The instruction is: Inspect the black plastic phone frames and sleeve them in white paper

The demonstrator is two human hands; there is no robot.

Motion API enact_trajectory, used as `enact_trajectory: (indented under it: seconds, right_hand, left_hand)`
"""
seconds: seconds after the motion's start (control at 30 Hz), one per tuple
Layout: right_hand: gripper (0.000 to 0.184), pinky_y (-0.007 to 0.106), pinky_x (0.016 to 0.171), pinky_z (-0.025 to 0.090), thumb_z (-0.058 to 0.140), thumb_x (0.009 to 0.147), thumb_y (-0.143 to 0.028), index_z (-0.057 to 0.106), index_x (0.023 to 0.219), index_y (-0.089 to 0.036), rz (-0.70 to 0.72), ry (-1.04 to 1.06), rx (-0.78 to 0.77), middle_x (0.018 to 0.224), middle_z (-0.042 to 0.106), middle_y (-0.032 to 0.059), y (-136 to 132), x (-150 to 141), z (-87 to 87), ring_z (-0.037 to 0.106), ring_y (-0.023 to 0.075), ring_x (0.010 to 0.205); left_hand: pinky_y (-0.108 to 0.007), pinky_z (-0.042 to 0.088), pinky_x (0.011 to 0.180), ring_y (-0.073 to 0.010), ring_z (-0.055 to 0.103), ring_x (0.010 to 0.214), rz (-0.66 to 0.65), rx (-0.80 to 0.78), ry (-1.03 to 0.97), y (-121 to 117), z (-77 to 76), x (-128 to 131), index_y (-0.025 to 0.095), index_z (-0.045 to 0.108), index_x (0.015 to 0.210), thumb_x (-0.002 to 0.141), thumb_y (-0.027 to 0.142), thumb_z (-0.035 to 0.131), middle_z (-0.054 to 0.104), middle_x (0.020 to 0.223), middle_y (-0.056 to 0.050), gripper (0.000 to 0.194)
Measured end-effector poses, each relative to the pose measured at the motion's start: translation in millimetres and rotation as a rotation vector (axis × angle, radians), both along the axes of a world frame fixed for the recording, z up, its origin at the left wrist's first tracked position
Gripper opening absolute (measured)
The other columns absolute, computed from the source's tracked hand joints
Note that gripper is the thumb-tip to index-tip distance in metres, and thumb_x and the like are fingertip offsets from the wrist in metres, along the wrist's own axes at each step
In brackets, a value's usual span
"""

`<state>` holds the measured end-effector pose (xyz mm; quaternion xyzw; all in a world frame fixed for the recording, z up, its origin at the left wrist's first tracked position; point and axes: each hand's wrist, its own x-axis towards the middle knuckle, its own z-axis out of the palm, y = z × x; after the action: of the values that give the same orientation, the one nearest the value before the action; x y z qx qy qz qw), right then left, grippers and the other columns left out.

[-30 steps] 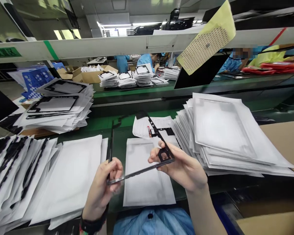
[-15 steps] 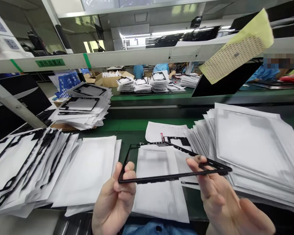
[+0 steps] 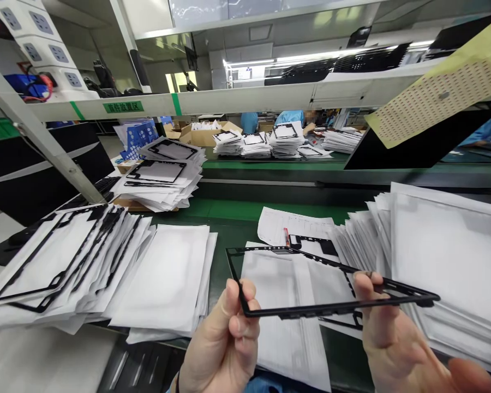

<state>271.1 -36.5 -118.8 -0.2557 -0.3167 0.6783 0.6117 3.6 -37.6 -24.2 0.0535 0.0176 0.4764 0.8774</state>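
A thin black rectangular frame (image 3: 311,310) is held tilted above the bench between both hands. My left hand (image 3: 225,338) pinches its near left corner between thumb and fingers. Near the right end, my right hand (image 3: 396,333) grips the frame with fingers around its edge, the thumb out to the side. Below the frame lies a stack of white sheets or sleeves (image 3: 294,344). Behind that, another black frame (image 3: 317,243) rests on white paper, partly hidden by the held one.
On the left are a pile of black frames interleaved with white sheets (image 3: 61,256) and a stack of white sleeves (image 3: 163,273). A tall white sleeve stack (image 3: 450,240) stands at right. A shelf rail (image 3: 245,99) crosses above the green bench (image 3: 225,210). More stacks stand farther back.
My view has turned left, so the scene shifts rightward. Both hands still hold the black frame, which appears farther right and slightly lower, its tilt slightly changed.
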Motion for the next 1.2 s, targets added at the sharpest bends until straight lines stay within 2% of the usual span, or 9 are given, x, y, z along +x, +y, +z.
enact_trajectory:
  seconds: [0.23,0.4,0.53,0.6,0.7,0.8,0.97,1.1,1.2]
  right_hand:
    - [0.072,0.027,0.071,0.068,0.072,0.082,-0.049,0.05,0.149,-0.033,0.017,0.024,-0.063,0.159,0.041,0.0084,3.4,1.7,14.4,0.064,0.026,0.125]
    - [0.065,0.026,0.078,0.067,0.068,0.086,-0.056,0.054,0.144,-0.029,0.135,-0.088,-0.039,0.163,0.034,0.0076,10.9,-6.2,35.7,0.054,0.0254,0.137]
    - [0.064,0.017,0.083,0.063,0.076,0.08,-0.057,0.059,0.136,-0.032,0.145,-0.103,-0.064,0.161,0.04,0.0055,19.7,-17.7,49.1,0.056,0.0183,0.135]
    - [0.062,0.017,0.084,0.062,0.077,0.076,-0.064,0.064,0.128,-0.033,0.112,-0.098,-0.066,0.157,0.046,0.0053,24.0,-23.3,52.0,0.059,0.0176,0.131]
    - [0.068,0.03,0.081,0.064,0.067,0.072,-0.082,0.067,0.115,-0.031,0.052,-0.108,-0.014,0.14,0.062,0.0105,32.1,-30.7,48.2,0.069,0.0255,0.117]
    - [0.057,0.038,0.072,0.063,0.068,0.08,-0.074,0.063,0.111,-0.026,0.046,-0.232,0.031,0.108,0.076,0.0135,42.3,-36.0,36.9,0.077,0.0296,0.09]
    - [0.042,0.033,0.073,0.06,0.071,0.089,-0.053,0.061,0.116,-0.022,0.044,-0.359,0.054,0.109,0.077,0.0155,50.3,-37.4,19.1,0.076,0.0283,0.098]
    - [0.041,0.038,0.088,0.059,0.067,0.092,-0.052,0.063,0.12,-0.023,0.077,-0.404,0.064,0.121,0.074,0.0172,51.6,-35.2,11.7,0.072,0.029,0.113]
    - [0.044,0.043,0.092,0.058,0.069,0.09,-0.055,0.066,0.12,-0.023,0.076,-0.453,0.066,0.123,0.073,0.0177,56.8,-33.3,7.0,0.071,0.0307,0.114]
  left_hand:
    - [0.006,0.042,0.048,0.0046,0.068,0.058,0.014,0.06,0.002,0.1,2.4,2.9,0.018,0.075,0.081,0.082,0.027,0.083,0.078,0.076,0.003,0.012]
    - [-0.001,0.048,0.05,0.0011,0.064,0.054,0.107,0.039,0.136,-1.2,-13.0,7.2,0.02,0.074,0.079,0.077,0.035,0.087,0.075,0.075,0.001,0.02]
    - [-0.002,0.046,0.046,-0.0003,0.062,0.052,0.167,0.1,0.186,-1.6,-22.7,16.7,0.02,0.073,0.082,0.077,0.043,0.085,0.073,0.075,-0.001,0.027]
    - [-0.003,0.047,0.047,-0.0001,0.06,0.049,0.19,0.171,0.223,0.7,-21.6,18.5,0.019,0.071,0.083,0.08,0.042,0.082,0.07,0.071,0.0,0.026]
    - [-0.009,0.046,0.043,-0.003,0.059,0.043,0.172,0.41,0.313,9.6,-21.6,10.9,0.017,0.066,0.082,0.088,0.037,0.074,0.065,0.065,0.001,0.022]
    - [-0.013,0.043,0.037,-0.0074,0.06,0.04,0.155,0.564,0.528,24.7,-32.1,-6.3,0.017,0.062,0.081,0.09,0.037,0.071,0.065,0.067,0.0,0.024]
    - [-0.019,0.049,0.041,-0.0086,0.056,0.04,0.368,0.421,1.033,54.2,-59.1,-23.1,0.014,0.073,0.095,0.075,0.046,0.084,0.062,0.061,0.002,0.039]
    - [-0.025,0.059,0.058,-0.0122,0.065,0.058,0.526,0.244,1.152,67.0,-76.0,-20.3,0.014,0.077,0.1,0.068,0.041,0.089,0.07,0.068,0.0,0.044]
    - [-0.032,0.063,0.066,-0.0175,0.071,0.062,0.54,0.17,1.202,68.4,-85.1,-20.1,0.012,0.08,0.093,0.058,0.041,0.093,0.077,0.076,-0.006,0.048]
